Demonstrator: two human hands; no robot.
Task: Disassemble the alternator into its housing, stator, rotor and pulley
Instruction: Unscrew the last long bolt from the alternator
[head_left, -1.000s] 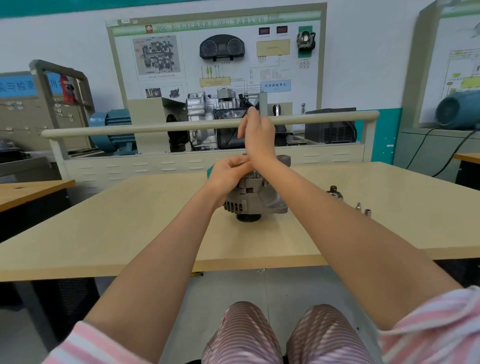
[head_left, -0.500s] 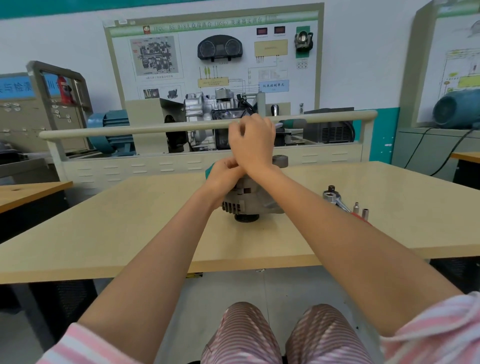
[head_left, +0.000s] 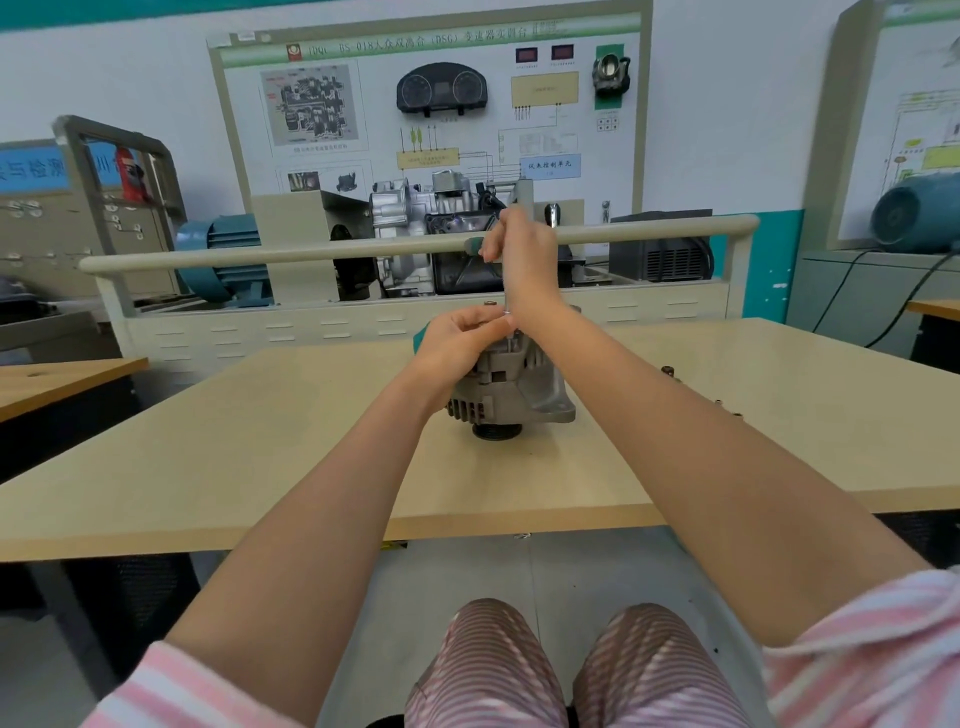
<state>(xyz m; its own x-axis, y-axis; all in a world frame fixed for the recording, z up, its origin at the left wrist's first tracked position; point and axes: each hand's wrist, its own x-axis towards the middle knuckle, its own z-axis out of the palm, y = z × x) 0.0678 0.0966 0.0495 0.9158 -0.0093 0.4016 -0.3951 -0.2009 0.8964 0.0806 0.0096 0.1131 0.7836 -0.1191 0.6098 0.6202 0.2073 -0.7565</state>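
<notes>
The grey alternator (head_left: 514, 389) stands mid-table with its dark pulley (head_left: 496, 431) facing down. My left hand (head_left: 460, 340) holds the alternator's top from the left, its fingertips against a thin metal shaft there. Above it, my right hand (head_left: 519, 249) grips a screwdriver. The green handle end (head_left: 471, 245) sticks out to the left of the fist. The shaft (head_left: 511, 332) runs down into the top of the alternator. The tip and the fastener are hidden by my hands.
Small metal parts (head_left: 670, 370) (head_left: 719, 402) lie on the wooden table (head_left: 260, 441) right of my forearm. A teal object (head_left: 420, 332) peeks out behind my left hand. A railed training bench (head_left: 363, 249) with a gearbox stands behind the table.
My right hand has risen a little and turned on the screwdriver over the alternator. My left hand's fingers have shifted toward the shaft. The alternator stays put.
</notes>
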